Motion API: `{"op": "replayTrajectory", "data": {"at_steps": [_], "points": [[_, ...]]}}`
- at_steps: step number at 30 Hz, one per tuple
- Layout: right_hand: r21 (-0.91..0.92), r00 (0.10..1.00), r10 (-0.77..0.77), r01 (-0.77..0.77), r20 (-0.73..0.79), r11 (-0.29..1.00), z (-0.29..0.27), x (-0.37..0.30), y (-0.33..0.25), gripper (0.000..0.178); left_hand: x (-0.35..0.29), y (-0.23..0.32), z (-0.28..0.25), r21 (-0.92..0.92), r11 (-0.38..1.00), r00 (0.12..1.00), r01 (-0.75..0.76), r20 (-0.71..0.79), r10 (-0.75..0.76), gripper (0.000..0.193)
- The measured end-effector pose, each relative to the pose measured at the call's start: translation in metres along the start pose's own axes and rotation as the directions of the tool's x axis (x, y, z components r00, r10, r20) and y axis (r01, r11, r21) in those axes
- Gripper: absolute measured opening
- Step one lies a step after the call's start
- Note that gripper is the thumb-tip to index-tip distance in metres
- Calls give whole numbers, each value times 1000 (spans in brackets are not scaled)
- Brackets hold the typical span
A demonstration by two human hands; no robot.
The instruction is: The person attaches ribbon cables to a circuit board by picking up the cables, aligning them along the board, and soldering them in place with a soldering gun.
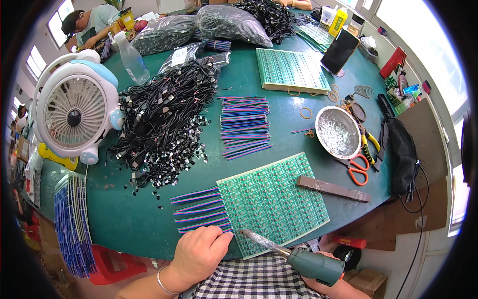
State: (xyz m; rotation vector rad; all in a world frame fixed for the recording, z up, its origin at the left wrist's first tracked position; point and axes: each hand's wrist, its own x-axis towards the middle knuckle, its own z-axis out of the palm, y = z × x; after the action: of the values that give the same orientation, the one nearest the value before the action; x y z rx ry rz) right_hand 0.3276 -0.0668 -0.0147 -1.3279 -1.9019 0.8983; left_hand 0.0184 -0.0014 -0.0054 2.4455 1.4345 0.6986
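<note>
A green panel of small circuit boards lies before me, with bundles of coloured wires jutting from its left edge. At the lower end of that edge my left hand is closed, its thumb and fingers pinching wires against the panel. My right hand grips a soldering gun with a green body, which hides part of its fingers. The gun's metal tip reaches the panel's lower left, just right of my left fingertips. Across the panel's right side rests a brown bar.
Cut wires lie in rows beyond the panel, beside a heap of black cables. A white fan stands left. Rightward are a metal bowl, orange scissors and pliers. Another person sits at the far left.
</note>
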Motion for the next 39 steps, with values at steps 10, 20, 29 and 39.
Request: {"op": "replayTrajectory", "data": {"at_steps": [10, 20, 29, 39], "points": [[-7, 981, 51, -51, 185, 999, -10, 1, -1, 21, 3, 1, -2, 18, 1000, 1000, -16, 6, 16, 23], [-35, 996, 18, -15, 91, 999, -6, -10, 5, 30, 3, -1, -2, 72, 994, 996, -85, 11, 84, 22], [-74, 971, 79, -64, 228, 995, -9, -12, 9, 25, 2, -6, -4, 128, 981, 990, -142, 29, 140, 20], [-50, 978, 187, -183, 95, 982, -14, -17, 11, 17, 4, -5, -8, 157, 975, 987, -157, 61, 149, 17]]}}
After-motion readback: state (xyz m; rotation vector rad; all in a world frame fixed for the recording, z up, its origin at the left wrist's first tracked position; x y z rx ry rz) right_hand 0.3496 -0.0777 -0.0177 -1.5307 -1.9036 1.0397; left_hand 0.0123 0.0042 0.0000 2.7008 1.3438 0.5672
